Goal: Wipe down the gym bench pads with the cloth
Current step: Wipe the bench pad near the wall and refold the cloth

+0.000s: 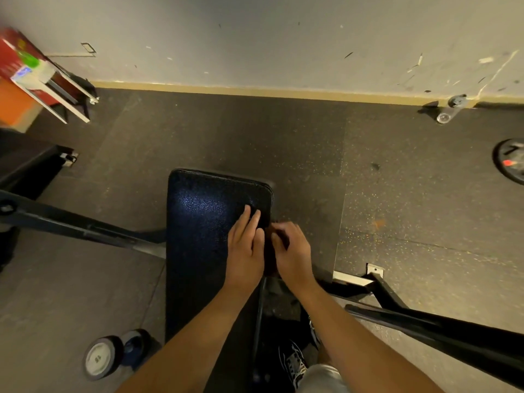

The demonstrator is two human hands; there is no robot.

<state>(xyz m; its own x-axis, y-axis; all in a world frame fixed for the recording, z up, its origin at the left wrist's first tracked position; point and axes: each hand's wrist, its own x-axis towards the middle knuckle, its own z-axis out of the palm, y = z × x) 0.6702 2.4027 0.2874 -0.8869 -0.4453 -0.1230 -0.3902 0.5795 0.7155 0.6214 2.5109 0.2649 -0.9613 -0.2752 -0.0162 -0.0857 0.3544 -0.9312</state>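
Note:
A black padded gym bench [198, 228] runs away from me down the middle of the view. My left hand [246, 248] lies flat on the pad near its right edge, fingers straight. Right beside it, at the pad's edge, my right hand [292, 251] curls its fingers round a dark reddish-brown cloth [269, 255]. Only a narrow strip of the cloth shows between the two hands; the rest is hidden.
Black frame bars [85, 228] cross left and right [425, 327] of the bench. Weight plates [102, 357] lie on the floor at lower left, another plate [510, 163] at far right. A red and orange stand [25, 80] sits at upper left. My shoe [295, 361] is by the bench.

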